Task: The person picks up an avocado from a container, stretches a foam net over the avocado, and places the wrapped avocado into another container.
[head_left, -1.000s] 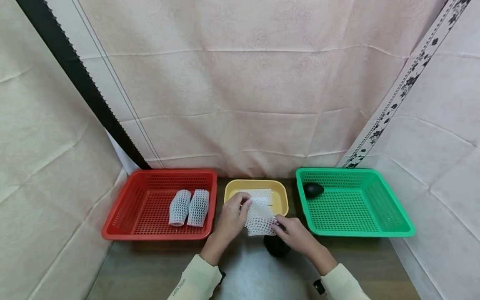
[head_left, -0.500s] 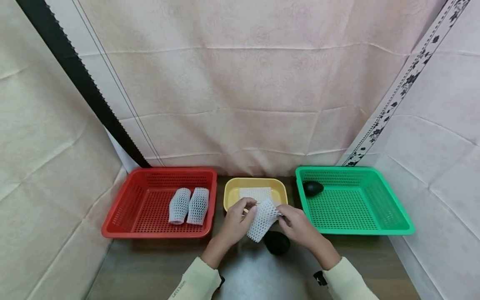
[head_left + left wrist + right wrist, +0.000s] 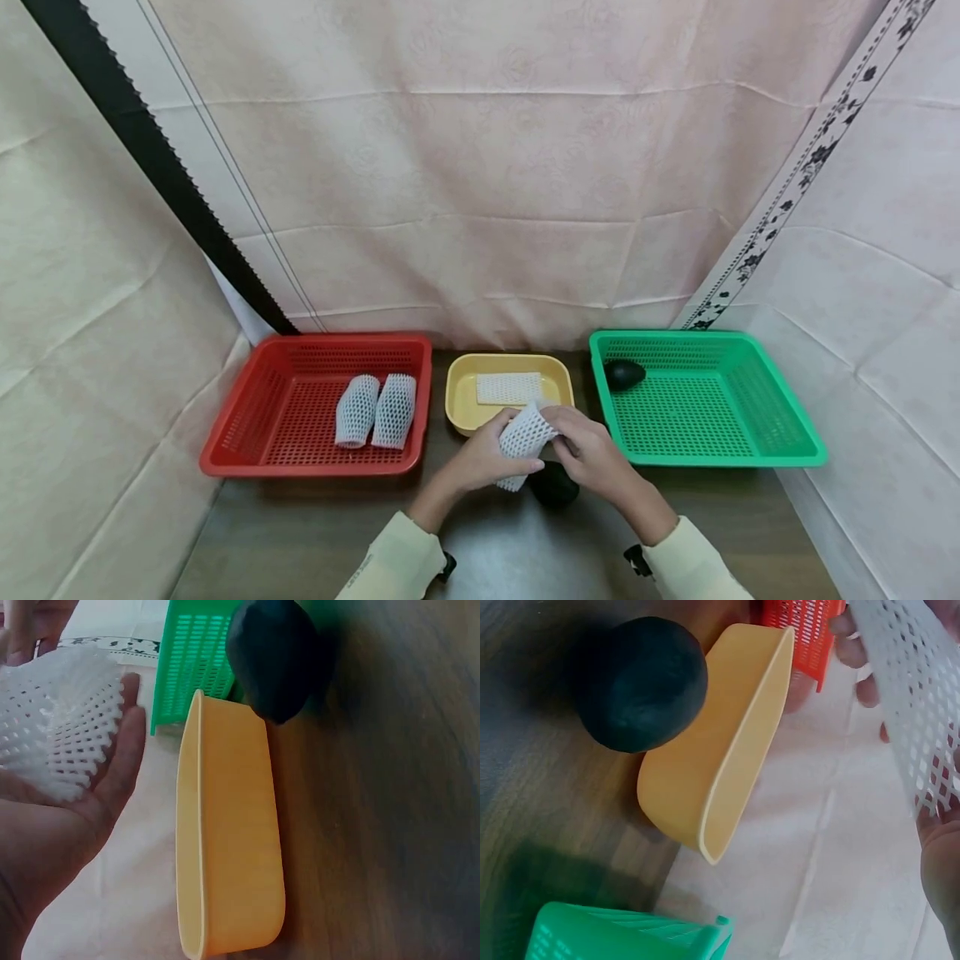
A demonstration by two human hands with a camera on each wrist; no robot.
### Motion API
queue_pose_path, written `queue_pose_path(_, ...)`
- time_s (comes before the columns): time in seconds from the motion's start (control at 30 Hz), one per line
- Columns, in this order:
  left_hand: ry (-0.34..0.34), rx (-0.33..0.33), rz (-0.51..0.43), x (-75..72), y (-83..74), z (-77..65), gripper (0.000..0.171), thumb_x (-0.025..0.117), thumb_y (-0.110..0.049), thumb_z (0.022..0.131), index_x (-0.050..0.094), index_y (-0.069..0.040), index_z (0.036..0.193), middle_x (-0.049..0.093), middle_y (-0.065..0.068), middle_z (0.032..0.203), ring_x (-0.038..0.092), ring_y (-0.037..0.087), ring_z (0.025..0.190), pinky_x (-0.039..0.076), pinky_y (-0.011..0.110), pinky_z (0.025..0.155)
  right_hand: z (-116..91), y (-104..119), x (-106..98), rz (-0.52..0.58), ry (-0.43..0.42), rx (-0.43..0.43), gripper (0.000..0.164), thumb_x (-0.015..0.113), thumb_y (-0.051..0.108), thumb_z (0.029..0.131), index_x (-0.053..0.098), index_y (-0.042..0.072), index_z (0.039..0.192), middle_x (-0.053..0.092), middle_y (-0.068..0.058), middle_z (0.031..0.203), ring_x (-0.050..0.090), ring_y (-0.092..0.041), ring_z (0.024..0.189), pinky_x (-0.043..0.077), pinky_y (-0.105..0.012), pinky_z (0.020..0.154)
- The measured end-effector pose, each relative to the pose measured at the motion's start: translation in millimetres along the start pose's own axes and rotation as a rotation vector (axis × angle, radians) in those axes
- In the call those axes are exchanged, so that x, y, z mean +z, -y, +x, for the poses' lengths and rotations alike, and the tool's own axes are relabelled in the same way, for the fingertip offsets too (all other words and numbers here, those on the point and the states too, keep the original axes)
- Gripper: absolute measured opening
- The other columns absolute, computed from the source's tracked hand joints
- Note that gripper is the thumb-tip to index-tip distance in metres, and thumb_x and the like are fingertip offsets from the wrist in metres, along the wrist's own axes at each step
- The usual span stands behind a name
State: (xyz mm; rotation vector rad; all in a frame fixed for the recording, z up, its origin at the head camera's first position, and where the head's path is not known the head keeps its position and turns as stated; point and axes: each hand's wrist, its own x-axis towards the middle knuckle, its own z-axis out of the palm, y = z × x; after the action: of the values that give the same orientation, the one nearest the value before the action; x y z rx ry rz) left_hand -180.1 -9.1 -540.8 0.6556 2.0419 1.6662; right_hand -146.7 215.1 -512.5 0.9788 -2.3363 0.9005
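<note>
My left hand [image 3: 483, 458] holds a white foam net sleeve [image 3: 523, 440], thumb across its front and fingers behind it. At the sleeve's upper right edge, the fingers of my right hand [image 3: 592, 454] grip the mesh. In the left wrist view the foam net [image 3: 67, 720] lies against the left palm and looks partly spread. On the table just below the hands rests a dark avocado [image 3: 557, 487], touched by neither hand's grip. The right wrist view shows this avocado [image 3: 643, 684] near the yellow tray's outer wall [image 3: 686, 769].
Behind the hands stands a yellow tray [image 3: 459, 404] with flat white foam nets [image 3: 508, 387] in it. A red basket [image 3: 292, 425] on the left holds two plump net sleeves [image 3: 377, 411]. On the right, a green basket [image 3: 735, 417] contains another dark avocado [image 3: 624, 375].
The foam net has turned and now sits deeper in my left hand, whose thumb has come across it. My right hand has stayed at its upper edge. The avocado on the table has stayed put.
</note>
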Motion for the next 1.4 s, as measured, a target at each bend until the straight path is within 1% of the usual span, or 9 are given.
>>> queue_pose_path(0.13,-0.072,0.032,0.075,-1.4,-1.2,-1.9,0.066,0.086,-0.031,0.084,0.052,-0.016,0.138,0.065,0.004,0.122,0.064,0.017,0.102,0.056,0.034,0.086,-4.2,-0.3,2.7,0.016,-0.022,0.052,0.037,0.068,-0.008,0.086,0.067,0.006,0.12,0.065,-0.01,0.133,0.061,-0.027,0.124,0.035,-0.012,0.112)
queue_pose_path(0.27,-0.158,0.054,0.169,-5.8,-3.7,-4.6,0.069,0.089,-0.033,0.08,0.053,-0.015,0.136,0.067,0.003,0.12,0.065,0.016,0.098,0.056,0.032,0.083,-15.0,-2.7,7.4,0.058,-0.081,0.143,0.051,0.062,-0.008,0.083,0.055,0.002,0.132,0.051,-0.016,0.144,0.051,-0.031,0.132,0.03,-0.012,0.114)
queue_pose_path(0.4,-0.217,0.06,0.204,-12.6,-5.2,-7.2,0.069,0.089,-0.034,0.08,0.052,-0.015,0.135,0.068,0.002,0.119,0.064,0.015,0.098,0.055,0.033,0.083,-31.0,-6.3,13.5,0.062,-0.121,0.216,0.057,0.068,-0.003,0.083,0.049,-0.003,0.137,0.045,-0.023,0.148,0.046,-0.034,0.135,0.025,-0.013,0.116)
queue_pose_path(0.6,-0.263,0.045,0.227,-20.6,-5.9,-10.9,0.069,0.089,-0.039,0.08,0.052,-0.017,0.135,0.067,0.001,0.117,0.064,0.016,0.098,0.054,0.035,0.083,-61.6,-11.8,29.9,-0.026,-0.002,0.289,0.065,0.08,0.014,0.084,0.048,0.0,0.139,0.044,-0.022,0.149,0.046,-0.032,0.137,0.025,-0.013,0.116)
queue_pose_path(0.73,-0.289,0.04,0.257,-23.9,-5.7,-11.9,0.071,0.088,-0.04,0.08,0.052,-0.016,0.136,0.067,0.003,0.117,0.063,0.017,0.098,0.054,0.036,0.082,-79.3,-14.1,43.8,-0.093,0.069,0.33,0.075,0.089,0.023,0.079,0.049,0.004,0.14,0.046,-0.02,0.148,0.049,-0.03,0.136,0.046,-0.033,0.11)
queue_pose_path(0.83,-0.311,0.037,0.285,-25.2,-6.8,-12.8,0.072,0.087,-0.04,0.081,0.051,-0.015,0.138,0.066,0.005,0.12,0.062,0.019,0.1,0.054,0.037,0.083,-85.7,-14.6,49.2,-0.121,0.151,0.404,0.08,0.092,0.029,0.077,0.05,0.007,0.141,0.045,-0.016,0.15,0.049,-0.03,0.136,0.052,-0.051,0.102)
queue_pose_path(1.03,-0.336,0.033,0.331,-26.3,-6.6,-14.3,0.073,0.085,-0.043,0.081,0.051,-0.015,0.139,0.066,0.005,0.124,0.061,0.019,0.103,0.053,0.04,0.087,-87.5,-20.1,53.3,-0.082,0.315,0.579,0.085,0.091,0.034,0.078,0.048,0.01,0.146,0.045,-0.015,0.153,0.048,-0.033,0.139,0.048,-0.052,0.107)
queue_pose_path(1.23,-0.371,0.035,0.366,-26.3,-4.2,-14.4,0.072,0.086,-0.042,0.08,0.051,-0.016,0.138,0.065,0.005,0.126,0.061,0.02,0.105,0.053,0.043,0.092,-85.2,-27.1,54.2,-0.037,0.389,0.664,0.086,0.087,0.04,0.082,0.045,0.007,0.15,0.05,-0.016,0.147,0.051,-0.032,0.135,0.047,-0.052,0.108)
queue_pose_path(1.4,-0.404,0.057,0.447,-25.0,-3.4,-15.3,0.071,0.087,-0.04,0.081,0.052,-0.016,0.137,0.067,0.006,0.125,0.063,0.02,0.104,0.054,0.044,0.092,-86.4,-32.2,55.3,-0.007,0.445,0.712,0.092,0.086,0.048,0.081,0.043,0.006,0.15,0.053,-0.016,0.143,0.053,-0.032,0.132,0.048,-0.052,0.105)
